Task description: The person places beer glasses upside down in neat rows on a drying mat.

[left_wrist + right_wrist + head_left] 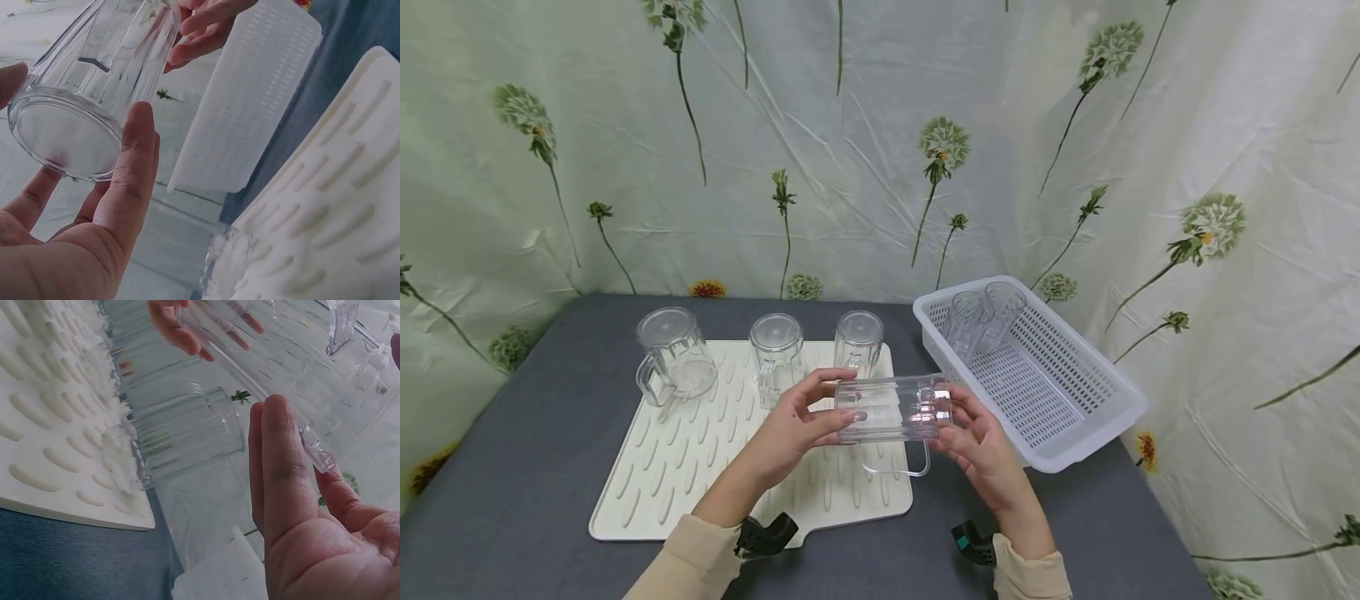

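Both hands hold a clear glass mug (pixel 883 408) sideways above the mat, its handle (pixel 917 471) hanging toward me. My left hand (pixel 790 429) grips the left end, thumb and fingers spread around the round rim (pixel 69 134) in the left wrist view. My right hand (pixel 988 454) holds the right end between thumb and fingers; in the right wrist view its straight fingers (pixel 284 462) lie along the glass. Behind, three glass mugs stand upside down on the white drying mat (pixel 655 483): a left mug (pixel 677 358), a middle mug (pixel 777 354) and a right mug (pixel 859 337).
A white perforated basket (pixel 1075 433) stands on the right, with two clear glasses (pixel 988 312) leaning in its far left end. Dark grey cloth (pixel 497 500) covers the table. A flower-patterned curtain (pixel 865 150) hangs behind and to the sides.
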Action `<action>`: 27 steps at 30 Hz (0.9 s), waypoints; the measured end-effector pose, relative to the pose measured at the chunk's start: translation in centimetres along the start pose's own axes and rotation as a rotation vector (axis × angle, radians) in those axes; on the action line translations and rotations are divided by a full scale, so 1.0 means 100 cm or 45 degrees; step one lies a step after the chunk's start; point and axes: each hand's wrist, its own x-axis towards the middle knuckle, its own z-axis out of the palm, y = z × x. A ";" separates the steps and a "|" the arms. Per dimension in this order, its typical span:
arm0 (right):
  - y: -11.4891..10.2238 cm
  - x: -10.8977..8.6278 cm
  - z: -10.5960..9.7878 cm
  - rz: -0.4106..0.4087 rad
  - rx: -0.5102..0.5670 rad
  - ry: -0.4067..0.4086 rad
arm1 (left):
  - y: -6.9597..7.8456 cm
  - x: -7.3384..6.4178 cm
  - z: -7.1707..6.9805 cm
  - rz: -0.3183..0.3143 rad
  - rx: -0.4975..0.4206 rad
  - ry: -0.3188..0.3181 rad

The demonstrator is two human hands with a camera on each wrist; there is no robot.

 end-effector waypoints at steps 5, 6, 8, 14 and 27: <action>0.005 0.003 0.005 0.018 -0.038 -0.020 | 0.000 -0.006 -0.008 -0.001 0.028 -0.002; 0.006 0.003 0.006 0.019 -0.040 -0.024 | 0.000 -0.007 -0.009 -0.003 0.031 -0.002; 0.009 0.004 0.008 0.019 -0.043 -0.032 | 0.000 -0.011 -0.012 -0.007 0.034 0.003; 0.016 0.007 0.010 0.046 -0.028 -0.086 | -0.002 -0.020 -0.019 0.010 0.038 0.021; 0.015 0.011 0.012 0.159 -0.172 -0.202 | -0.006 -0.034 -0.030 0.064 0.047 0.045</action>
